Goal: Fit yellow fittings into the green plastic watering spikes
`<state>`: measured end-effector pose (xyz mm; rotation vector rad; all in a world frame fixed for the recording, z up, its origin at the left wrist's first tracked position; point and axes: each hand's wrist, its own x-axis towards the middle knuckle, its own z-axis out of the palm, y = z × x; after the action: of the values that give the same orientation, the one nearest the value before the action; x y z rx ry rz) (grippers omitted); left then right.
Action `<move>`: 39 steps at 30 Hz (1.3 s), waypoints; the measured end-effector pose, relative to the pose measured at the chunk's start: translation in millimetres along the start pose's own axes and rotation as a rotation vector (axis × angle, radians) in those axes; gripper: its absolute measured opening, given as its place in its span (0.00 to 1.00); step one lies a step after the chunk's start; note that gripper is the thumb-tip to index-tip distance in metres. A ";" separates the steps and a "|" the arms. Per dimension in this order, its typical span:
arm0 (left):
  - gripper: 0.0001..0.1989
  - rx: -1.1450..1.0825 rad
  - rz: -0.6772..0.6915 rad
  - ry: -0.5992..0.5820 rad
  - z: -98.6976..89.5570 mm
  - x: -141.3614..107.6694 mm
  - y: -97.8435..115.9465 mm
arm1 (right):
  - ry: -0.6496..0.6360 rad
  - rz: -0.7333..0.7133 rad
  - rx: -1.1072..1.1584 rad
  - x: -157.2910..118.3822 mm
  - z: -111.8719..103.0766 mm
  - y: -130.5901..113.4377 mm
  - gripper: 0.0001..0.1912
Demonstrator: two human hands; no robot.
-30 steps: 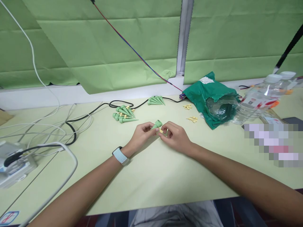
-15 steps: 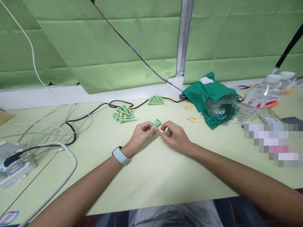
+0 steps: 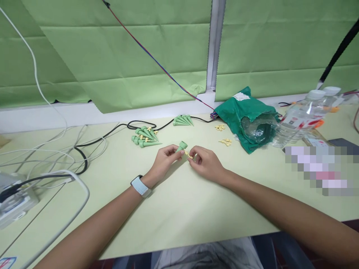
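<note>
My left hand (image 3: 165, 160) is closed around a green plant watering spike (image 3: 182, 145), its wide cap upward and its lower part hidden by my fingers. Between finger and thumb my right hand (image 3: 206, 162) pinches a small yellow valve (image 3: 187, 153), held against the side of the spike; whether it is seated there I cannot tell. Farther back on the left lies a group of green spikes with yellow valves (image 3: 146, 136). Several green spikes (image 3: 183, 120) without visible valves lie beyond my hands. Loose yellow valves lie in two small heaps (image 3: 220, 127), the nearer one (image 3: 225, 142) closer to my right hand.
A torn green plastic bag (image 3: 232, 108) lies at the back right, beside clear bottles (image 3: 303, 112). Black cable (image 3: 112, 131) and white cables (image 3: 36, 149) run across the left of the table (image 3: 179, 213), near a power strip (image 3: 19, 201).
The valve in my right hand shows more clearly against the spike, and the right fingertips have shifted slightly. The whole view has moved a little; both hands keep their hold.
</note>
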<state>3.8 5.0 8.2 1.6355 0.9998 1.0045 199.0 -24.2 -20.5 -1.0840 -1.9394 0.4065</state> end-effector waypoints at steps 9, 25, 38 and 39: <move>0.13 -0.012 -0.022 0.005 -2.1 2.2 -5.9 | -0.071 -0.136 -0.533 -0.3 -28.9 36.2 0.05; 0.12 -0.028 -0.015 -0.007 -2.7 1.8 -8.1 | -0.095 0.109 -0.915 5.6 -79.1 66.6 0.11; 0.13 0.016 -0.038 -0.119 2.5 -2.4 1.4 | -0.031 0.149 -0.239 -0.3 -59.7 38.5 0.10; 0.13 0.014 -0.042 -0.135 3.7 -3.2 2.2 | -0.100 0.150 -0.057 -1.9 -52.2 30.5 0.10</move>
<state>6.5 0.5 8.9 1.6636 0.9488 0.8492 257.8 -14.6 -10.1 -1.2727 -1.9730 0.4985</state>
